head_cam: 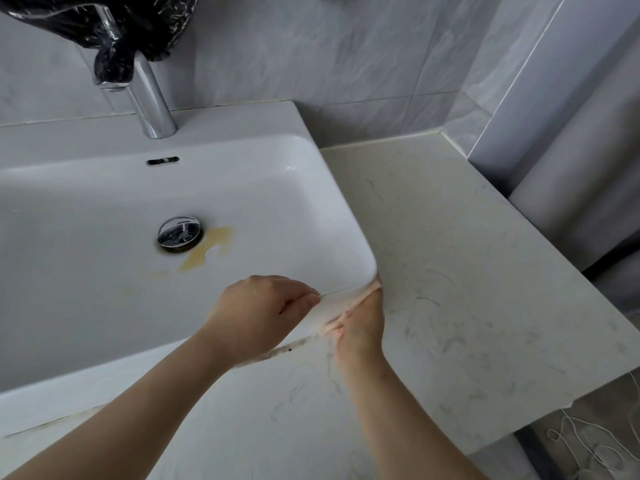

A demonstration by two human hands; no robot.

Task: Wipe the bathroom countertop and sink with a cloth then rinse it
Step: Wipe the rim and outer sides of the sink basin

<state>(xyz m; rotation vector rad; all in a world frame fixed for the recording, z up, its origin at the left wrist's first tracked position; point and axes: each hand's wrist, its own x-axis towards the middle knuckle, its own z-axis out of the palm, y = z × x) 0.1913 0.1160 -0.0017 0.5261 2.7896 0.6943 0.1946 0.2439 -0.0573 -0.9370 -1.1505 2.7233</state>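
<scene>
Left hand (263,306) pinches thin pale cloth (343,303) at sink's (104,372) front-right corner | right hand (360,330) blurred, grip unreadable | cloth likely light, limp, slippery: bunch it.

— Looking from where?
— From head height, forward and steeply down onto the sink (277,188) and countertop (467,271).
— How near?
— Close, with both forearms in from the bottom edge.
— Facing what?
— Towards the faucet (152,98) and tiled wall (311,46) at the top; wide-angle, slightly rolled.
</scene>
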